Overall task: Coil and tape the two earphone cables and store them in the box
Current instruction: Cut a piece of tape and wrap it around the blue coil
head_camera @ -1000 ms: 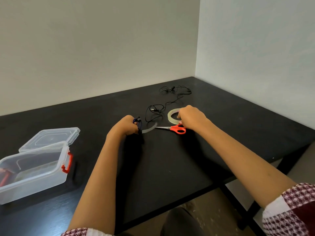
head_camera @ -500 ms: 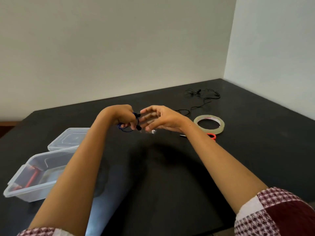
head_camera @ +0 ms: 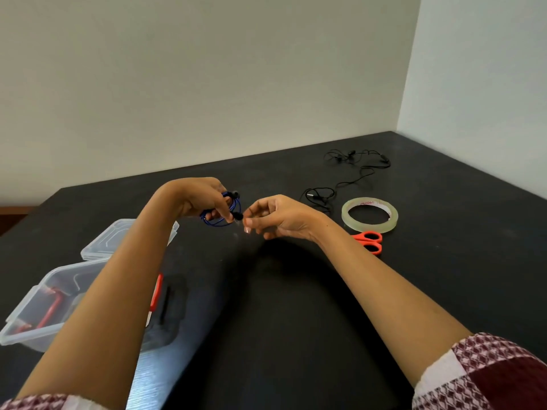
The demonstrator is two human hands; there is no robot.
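Box (head_camera: 35, 306) open at left edge of table (head_camera: 296, 321). Left hand (head_camera: 201, 199) grips coiled blue earphone cable (head_camera: 220, 222) above mid-table. Right hand (head_camera: 281, 217) just beside it, thumb and forefinger pinching what looks like a clear tape strip (head_camera: 245, 229). Keep loops bunched and wrap strip fully round. Black earphone cable (head_camera: 355, 161) lies loose near far right corner.

Table (head_camera: 296, 321): box (head_camera: 26, 324) at left, lid (head_camera: 103, 245) just behind it. Tape roll (head_camera: 370, 224) at right; scissors (head_camera: 368, 241) just before it, loose cable (head_camera: 355, 164) behind.
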